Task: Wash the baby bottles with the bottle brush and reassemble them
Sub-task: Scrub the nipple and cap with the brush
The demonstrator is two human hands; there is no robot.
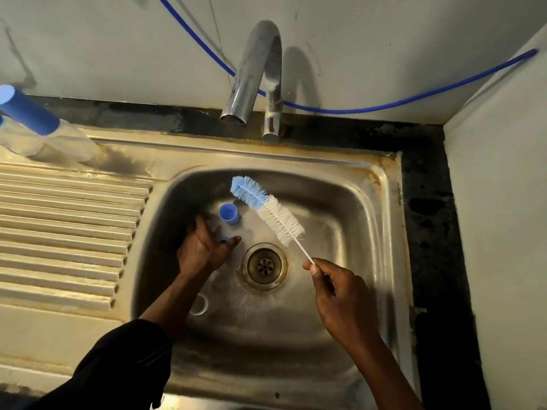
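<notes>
Bottle brush [268,210] above drain [264,266], possible ring [205,303] nearby.

A pale, scuffed back wall [118,39] fills the 12 o'clock side; a second pale wall [503,202] meets it in a corner at 2 o'clock and runs down past 3 o'clock; a thin blue hose [384,106] sags across the back wall behind a curved chrome tap [257,72], which casts a shadow on the wall; a dark, stained counter strip [429,202] borders the steel sink [296,156] from 12 to 4 o'clock; its ribbed drainboard [59,226] lies at 9 o'clock; the drain [264,266] sits near centre; the light is dim and yellowish.
</notes>
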